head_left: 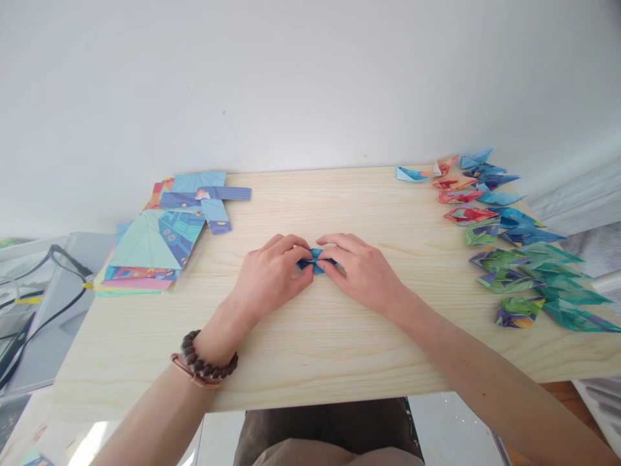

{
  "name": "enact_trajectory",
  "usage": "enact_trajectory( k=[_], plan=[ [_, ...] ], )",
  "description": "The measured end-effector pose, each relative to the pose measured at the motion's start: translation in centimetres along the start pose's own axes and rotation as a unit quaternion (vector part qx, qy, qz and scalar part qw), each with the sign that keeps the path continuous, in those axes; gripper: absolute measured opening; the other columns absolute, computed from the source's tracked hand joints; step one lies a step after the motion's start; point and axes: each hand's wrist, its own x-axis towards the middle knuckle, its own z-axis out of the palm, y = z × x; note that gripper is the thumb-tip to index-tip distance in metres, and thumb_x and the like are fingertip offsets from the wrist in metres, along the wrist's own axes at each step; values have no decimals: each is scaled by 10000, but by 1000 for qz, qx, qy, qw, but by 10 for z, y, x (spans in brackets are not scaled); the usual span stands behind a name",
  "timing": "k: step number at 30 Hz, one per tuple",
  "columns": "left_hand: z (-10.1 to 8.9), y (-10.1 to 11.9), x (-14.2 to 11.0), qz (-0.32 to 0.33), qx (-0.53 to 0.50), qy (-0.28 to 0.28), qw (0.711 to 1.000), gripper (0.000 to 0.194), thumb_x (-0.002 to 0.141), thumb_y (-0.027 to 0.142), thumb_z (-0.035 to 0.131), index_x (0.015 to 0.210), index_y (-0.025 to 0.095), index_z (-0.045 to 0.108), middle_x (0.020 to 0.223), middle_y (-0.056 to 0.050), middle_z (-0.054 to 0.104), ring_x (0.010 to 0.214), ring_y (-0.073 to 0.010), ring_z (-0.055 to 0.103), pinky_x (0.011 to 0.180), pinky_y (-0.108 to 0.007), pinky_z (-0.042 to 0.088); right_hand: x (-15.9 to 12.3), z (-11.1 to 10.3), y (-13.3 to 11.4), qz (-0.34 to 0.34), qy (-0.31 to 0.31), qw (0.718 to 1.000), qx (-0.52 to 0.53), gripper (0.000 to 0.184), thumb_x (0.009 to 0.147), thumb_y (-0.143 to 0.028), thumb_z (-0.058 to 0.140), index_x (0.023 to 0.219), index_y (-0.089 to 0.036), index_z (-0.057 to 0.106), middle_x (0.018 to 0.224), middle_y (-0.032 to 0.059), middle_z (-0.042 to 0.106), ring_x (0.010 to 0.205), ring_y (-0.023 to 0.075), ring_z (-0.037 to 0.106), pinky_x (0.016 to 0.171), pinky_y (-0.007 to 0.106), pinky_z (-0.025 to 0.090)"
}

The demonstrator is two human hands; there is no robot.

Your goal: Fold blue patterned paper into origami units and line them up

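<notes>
Two hands share the grip: the left hand (269, 272) and right hand (365, 272) pinch opposite ends of a small folded blue paper (316, 254), low over the middle of the table (301, 362). Even, gentle thumb pressure close to the folds should prevent tearing or skewing.

A smudged white wall (301, 84) rises behind the pale wood-grain counter (291, 366); glossy white floor tiles (220, 437) show below, with bright glare at lower left.
</notes>
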Motion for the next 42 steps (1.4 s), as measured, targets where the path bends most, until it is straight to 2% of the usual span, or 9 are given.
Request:
enact_trajectory(
  k=[10, 15, 22, 27, 30, 32, 36, 39, 42],
  plan=[
    [9, 11, 1, -68, 3, 16, 998, 86, 803, 227, 521, 820, 184, 593, 937, -21, 623, 887, -189, 546, 671, -288, 468, -2, 6, -8, 29, 11, 999, -36, 157, 837, -157, 501, 890, -173, 647, 1072, 48, 631, 945, 211, 526, 839, 379, 442],
    [10, 8, 1, -58, -28, 26, 998, 54, 777, 203, 541, 744, 175, 574, 912, -21, 623, 851, -178, 548, 698, -286, 465, 0, 2, -8, 7, 4, 999, -49, 161, 852, -157, 498, 856, -183, 657, 1082, 35, 632, 940, 220, 499, 816, 395, 430],
    [8, 9, 3, -57, -49, 3, 997, 66, 767, 193, 540, 711, 179, 571, 937, -12, 612, 869, -178, 546, 720, -286, 460, 3, -3, -9, -7, -13, 998, -54, 210, 878, -151, 469, 860, -180, 676, 1089, 30, 630, 965, 219, 477, 812, 379, 433],
    [2, 1, 3, -33, -84, -37, 995, 94, 796, 220, 524, 864, 189, 581, 975, -18, 591, 883, -170, 547, 746, -289, 460, 2, 2, 0, 16, -4, 1000, 3, 178, 866, -176, 493, 863, -183, 671, 1032, 23, 640, 898, 181, 523, 805, 338, 448],
    [-3, -12, 2, 17, -152, -67, 986, 293, 786, 272, 585, 1068, 214, 534, 1032, -21, 582, 918, -162, 542, 793, -286, 456, 1, 5, 9, 19, 2, 998, 66, 135, 838, -175, 526, 875, -189, 654, 999, 26, 644, 897, 172, 544, 817, 323, 446],
    [-5, -22, 0, 7, -208, -72, 975, 385, 774, 290, 617, 1131, 214, 493, 1002, -22, 597, 860, -146, 553, 719, -254, 467, 2, 4, 14, 12, -2, 995, 103, 137, 824, -165, 540, 919, -192, 635, 972, 25, 647, 897, 168, 550, 819, 318, 441],
    [-6, -35, -2, -34, -296, -73, 952, 274, 805, 314, 599, 1042, 180, 566, 891, -24, 636, 726, -116, 569, 639, -220, 479, 2, 0, 17, 15, -9, 990, 141, 171, 820, -189, 552, 984, -200, 599, 947, 18, 644, 864, 151, 553, 806, 306, 433],
    [-6, -38, -3, -39, -306, -63, 949, 201, 829, 335, 567, 923, 179, 651, 808, -20, 651, 673, -107, 576, 616, -207, 479, 1, -5, 19, 33, -25, 985, 169, 239, 820, -250, 565, 1056, -211, 568, 980, 26, 632, 813, 135, 560, 765, 288, 442],
    [-7, -39, -3, -44, -300, -51, 951, 229, 820, 365, 579, 920, 181, 672, 805, -28, 662, 664, -109, 581, 593, -204, 476, 0, -10, 27, 38, -62, 977, 202, 398, 774, -322, 631, 1147, -229, 527, 1063, 37, 611, 778, 121, 567, 723, 270, 450]
  ],
)
